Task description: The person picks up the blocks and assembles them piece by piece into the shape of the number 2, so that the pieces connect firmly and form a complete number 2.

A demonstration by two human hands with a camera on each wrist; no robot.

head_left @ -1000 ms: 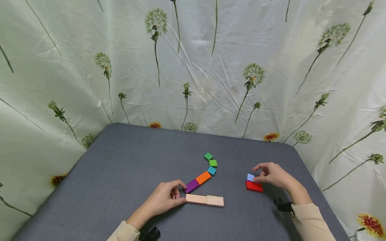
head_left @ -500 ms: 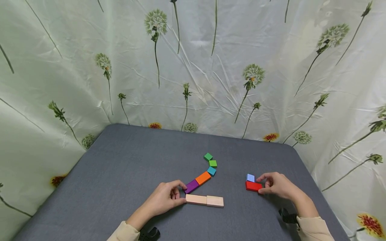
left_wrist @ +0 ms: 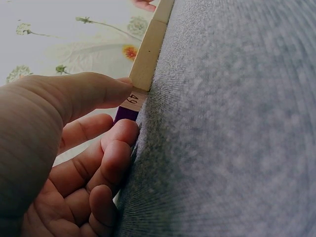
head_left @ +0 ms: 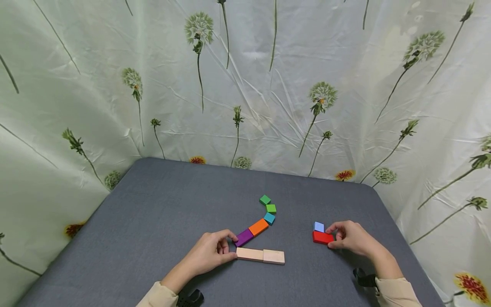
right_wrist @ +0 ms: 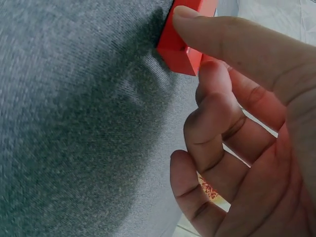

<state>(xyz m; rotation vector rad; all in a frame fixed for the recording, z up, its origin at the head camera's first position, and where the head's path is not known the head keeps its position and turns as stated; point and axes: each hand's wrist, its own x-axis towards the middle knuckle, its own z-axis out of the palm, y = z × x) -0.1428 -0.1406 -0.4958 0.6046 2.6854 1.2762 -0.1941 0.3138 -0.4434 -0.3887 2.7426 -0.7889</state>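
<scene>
Right hand [head_left: 350, 238] pinches red block [head_left: 321, 237]; left hand [head_left: 212, 251] touches purple block [head_left: 244, 236].

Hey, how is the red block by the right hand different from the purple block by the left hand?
The flat red rectangular block lies apart from the curved row, beside a small light blue block; the flat purple rectangular block forms the near end of that row, next to an orange block. The red block is pinched by the right hand; the purple one is touched at its end by the left hand. Both lie flat on the grey table.
</scene>
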